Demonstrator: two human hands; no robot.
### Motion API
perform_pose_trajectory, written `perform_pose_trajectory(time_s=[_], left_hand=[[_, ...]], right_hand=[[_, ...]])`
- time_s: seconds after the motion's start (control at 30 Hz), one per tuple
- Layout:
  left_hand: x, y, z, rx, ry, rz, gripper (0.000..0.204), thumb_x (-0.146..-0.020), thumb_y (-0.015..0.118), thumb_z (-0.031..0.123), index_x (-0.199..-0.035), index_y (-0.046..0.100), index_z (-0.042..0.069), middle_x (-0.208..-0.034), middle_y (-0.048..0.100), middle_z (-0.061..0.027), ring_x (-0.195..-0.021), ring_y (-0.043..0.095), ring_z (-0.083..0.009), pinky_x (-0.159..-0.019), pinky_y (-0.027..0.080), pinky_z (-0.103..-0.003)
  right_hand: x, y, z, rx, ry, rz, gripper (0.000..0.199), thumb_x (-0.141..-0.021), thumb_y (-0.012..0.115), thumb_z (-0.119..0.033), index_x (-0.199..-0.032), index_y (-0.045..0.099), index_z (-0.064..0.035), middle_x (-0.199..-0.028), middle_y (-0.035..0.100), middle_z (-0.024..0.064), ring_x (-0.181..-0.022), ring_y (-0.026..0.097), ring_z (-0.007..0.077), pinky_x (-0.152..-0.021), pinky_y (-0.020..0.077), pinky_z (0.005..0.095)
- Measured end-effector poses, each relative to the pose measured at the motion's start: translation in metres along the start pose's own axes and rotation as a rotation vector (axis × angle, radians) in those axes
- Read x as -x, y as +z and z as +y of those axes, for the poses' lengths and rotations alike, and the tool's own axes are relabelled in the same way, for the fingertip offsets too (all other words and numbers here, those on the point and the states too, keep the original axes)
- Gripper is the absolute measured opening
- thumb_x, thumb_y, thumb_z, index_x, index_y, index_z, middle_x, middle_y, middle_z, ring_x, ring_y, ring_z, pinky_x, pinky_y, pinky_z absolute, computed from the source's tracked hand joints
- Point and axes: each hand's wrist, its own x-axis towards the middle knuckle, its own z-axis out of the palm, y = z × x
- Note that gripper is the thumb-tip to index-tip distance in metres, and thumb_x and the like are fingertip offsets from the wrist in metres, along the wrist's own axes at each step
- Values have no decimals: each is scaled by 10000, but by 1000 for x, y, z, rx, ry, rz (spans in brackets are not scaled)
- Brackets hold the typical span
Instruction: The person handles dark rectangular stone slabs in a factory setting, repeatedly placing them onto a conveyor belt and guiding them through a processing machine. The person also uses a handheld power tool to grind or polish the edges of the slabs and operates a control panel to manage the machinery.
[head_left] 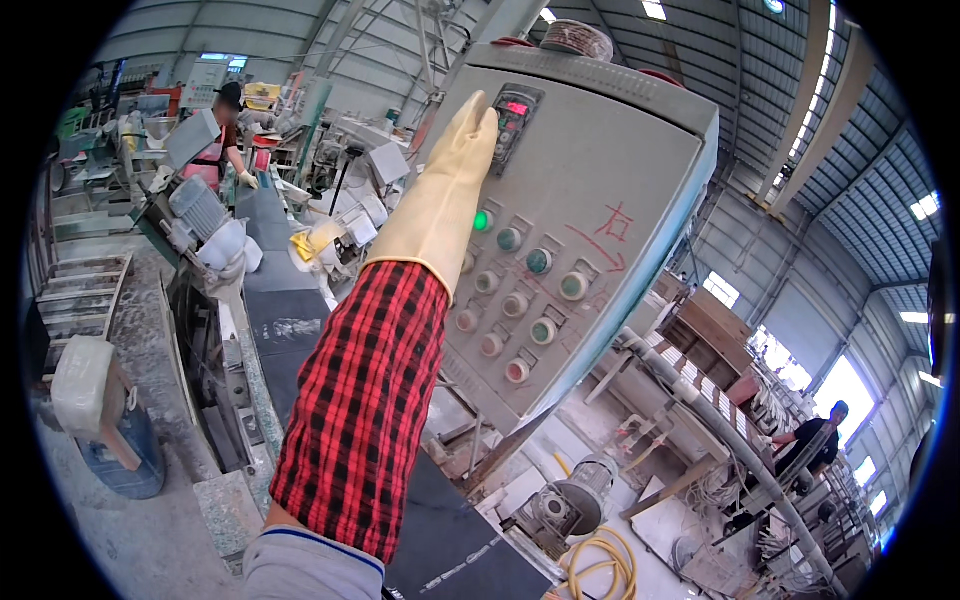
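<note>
My left hand (462,150), in a long cream rubber glove over a red plaid sleeve, reaches up to a grey control cabinet (630,160). Its fingers are stretched out and its fingertips rest at the edge of a small black display unit (517,112) with red digits, near the cabinet's top. The hand holds nothing. Just right of the glove's wrist glows a lit green button (481,220). Below that, several round buttons (530,300) run down the panel in rows. My right hand is out of the picture.
A long dark stone slab (275,310) lies on a machine line at the left, with a person (228,140) at its far end. Below the cabinet are a grey motor (560,505) and a coiled yellow hose (605,560). A second person (815,435) stands at the right. A blue drum (120,455) stands lower left.
</note>
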Motion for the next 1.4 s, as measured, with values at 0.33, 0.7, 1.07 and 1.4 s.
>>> perform_pose_trajectory(time_s=[0.33,0.7,1.07,1.4], left_hand=[[-1,-21,17,39,-46,23,537,-1024,463,428,-1483,462,150,-1447,557,-117,-1352,512,-272,-1141,369,-348],[-15,-22,18,55,22,-56,542,-1035,408,386,-1469,478,72,-1488,518,-115,-1411,443,-245,-1168,321,-323],[-20,-14,10,119,45,-76,537,-1037,406,374,-1467,479,61,-1505,504,-99,-1420,430,-227,-1176,305,-313],[0,-38,-1,88,-79,13,539,-1040,397,384,-1514,427,130,-1534,466,-83,-1454,372,-225,-1197,270,-319]], right_hand=[[-55,-35,56,-68,16,-305,368,-1063,476,-223,-1374,510,-29,-1078,680,142,-1051,668,285,-905,546,410],[-33,-7,7,-1,9,-242,357,-1050,503,-224,-1347,535,-26,-1075,687,137,-1038,673,276,-904,547,395],[-34,-2,2,22,21,-233,347,-1037,529,-225,-1319,559,-23,-1073,695,132,-1026,678,266,-902,548,381],[-37,-4,-2,39,29,-247,339,-1026,554,-226,-1293,581,-20,-1070,702,127,-1015,683,258,-901,549,368]])
